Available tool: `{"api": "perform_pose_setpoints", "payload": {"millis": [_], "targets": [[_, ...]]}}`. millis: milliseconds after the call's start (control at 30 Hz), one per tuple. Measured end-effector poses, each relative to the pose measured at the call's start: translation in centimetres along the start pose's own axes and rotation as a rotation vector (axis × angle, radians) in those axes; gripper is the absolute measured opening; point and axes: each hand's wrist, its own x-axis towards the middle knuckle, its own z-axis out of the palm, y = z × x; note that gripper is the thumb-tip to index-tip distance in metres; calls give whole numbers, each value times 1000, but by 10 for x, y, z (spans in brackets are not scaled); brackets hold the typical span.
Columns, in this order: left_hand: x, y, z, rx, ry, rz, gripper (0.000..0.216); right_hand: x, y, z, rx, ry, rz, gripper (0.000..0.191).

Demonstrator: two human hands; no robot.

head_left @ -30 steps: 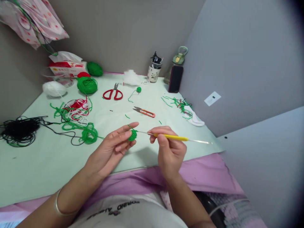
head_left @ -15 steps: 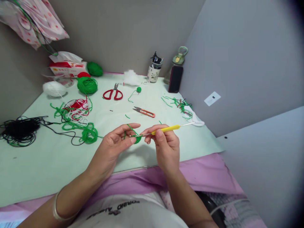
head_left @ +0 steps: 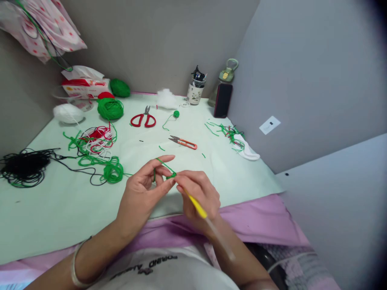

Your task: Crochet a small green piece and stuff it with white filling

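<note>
Between the thumb and fingers of my left hand (head_left: 148, 185) is a small green crochet piece (head_left: 171, 176), partly covered by the fingertips. Green yarn (head_left: 165, 164) runs taut from the raised left index finger down to that piece. My right hand (head_left: 201, 197) is closed around a crochet hook (head_left: 196, 203) with a yellow grip; its rear end points down toward my forearm and is blurred. The working tip is hidden at the green piece, where the fingertips of both hands meet.
Orange thread snips (head_left: 184, 143) and red-handled scissors (head_left: 143, 120) lie beyond my hands. Tangled yarn (head_left: 98, 139), a black yarn bundle (head_left: 27, 163) and a green ball (head_left: 111, 108) are at left. A phone (head_left: 223, 100) leans on a bottle (head_left: 227, 75) at back right.
My right hand has turned and moved slightly left and closer to the left hand. The hook's rear end has swung from pointing right to pointing down toward me.
</note>
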Motion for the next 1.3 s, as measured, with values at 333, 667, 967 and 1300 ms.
{"api": "perform_pose_setpoints", "payload": {"millis": [333, 667, 967, 1300], "targets": [[10, 8, -6, -369, -148, -312, 40, 12, 4, -2, 601, 147, 507, 20], [8, 1, 1, -368, -121, -309, 43, 0, 4, 4, 133, 5, 140, 36], [10, 1, -3, -228, -112, -184, 34, 12, 4, -1, 741, 86, 654, 17], [4, -4, -11, 55, -149, -49, 32, 11, 14, 0, 938, 103, 857, 21]]}}
